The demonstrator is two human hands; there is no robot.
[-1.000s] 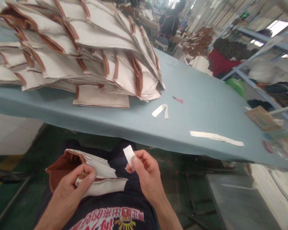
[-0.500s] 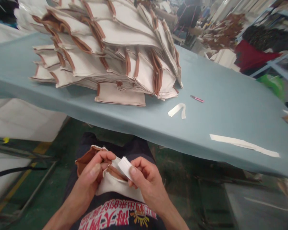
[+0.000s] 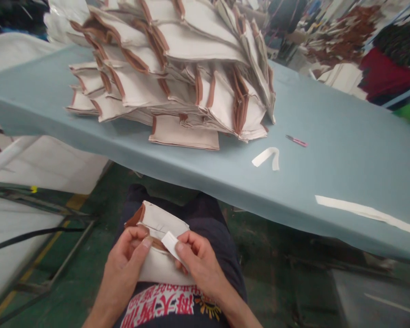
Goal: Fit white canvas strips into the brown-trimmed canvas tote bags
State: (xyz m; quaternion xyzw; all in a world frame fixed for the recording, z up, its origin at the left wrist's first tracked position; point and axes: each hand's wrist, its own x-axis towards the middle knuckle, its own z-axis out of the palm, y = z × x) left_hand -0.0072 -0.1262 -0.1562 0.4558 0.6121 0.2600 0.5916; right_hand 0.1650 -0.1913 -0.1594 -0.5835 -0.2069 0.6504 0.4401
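An off-white fabric pouch [image 3: 164,269] with brown edging lies in my lap, its mouth spread so the brown inside shows. My left hand [image 3: 130,257] pinches the pouch's edge at the left side of the opening. A short folded white strip [image 3: 171,243] is gripped between the thumb and fingers of my right hand [image 3: 200,259], held over the pouch's opening. Some right-hand fingers are tucked behind the strip, so whether they also touch the pouch I cannot tell.
A large heap of similar pouches [image 3: 191,45] covers the left and middle of the blue-covered table [image 3: 345,159]. Right of it lie pink-handled thread snips [image 3: 296,140], a bent white strip [image 3: 267,157] and a long white strip [image 3: 365,210]. A metal frame [image 3: 71,241] stands at left.
My left hand has shifted along the pouch's edge, and the pouch's far panel now lies more spread out. The white strip stays in my right hand. The camera view has swung slightly left.
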